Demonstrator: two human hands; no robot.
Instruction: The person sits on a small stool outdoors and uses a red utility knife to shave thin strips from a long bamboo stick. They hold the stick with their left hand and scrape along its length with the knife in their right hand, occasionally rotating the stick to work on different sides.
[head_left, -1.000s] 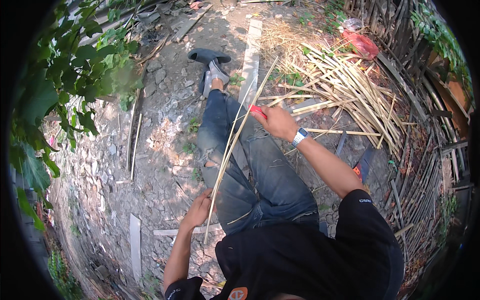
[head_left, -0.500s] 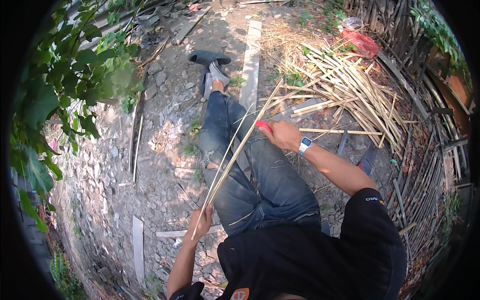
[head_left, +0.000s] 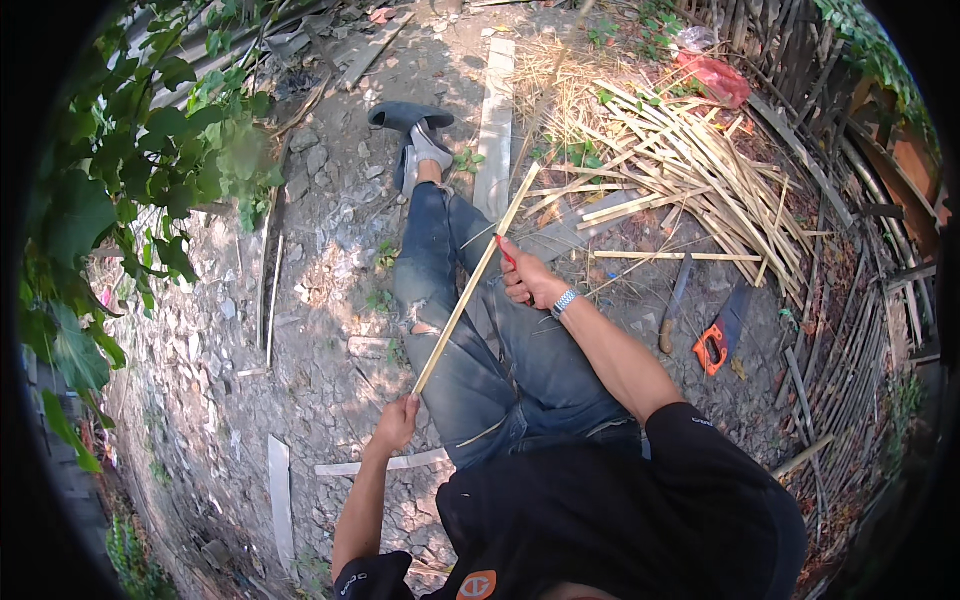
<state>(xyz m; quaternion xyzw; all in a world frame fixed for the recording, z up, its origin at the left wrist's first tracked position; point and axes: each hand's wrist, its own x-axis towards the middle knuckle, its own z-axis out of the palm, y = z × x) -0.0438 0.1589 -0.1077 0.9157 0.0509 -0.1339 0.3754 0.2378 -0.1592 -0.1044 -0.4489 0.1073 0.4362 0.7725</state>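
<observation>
I have the left hand closed around the near end of a long bamboo strip, which runs up and away across my jeans toward the right hand. That hand is closed on a small red-handled tool, pressed against the strip partway along; its blade is too small to make out. Holding the strip at the end and laying it over the thigh seems to keep it braced and taut, so the tool hand can bear on it without it flexing away. Beyond the right hand lies a loose pile of split bamboo, near enough to reach. Just right of that forearm, on the ground, sit a knife and an orange-handled saw, side by side. Past my foot is a grey slipper and a pale plank. Left of the left hand are stony ground and leafy branches. There are no containers in view; only a red bag lies at the far edge of the pile, contents not visible
</observation>
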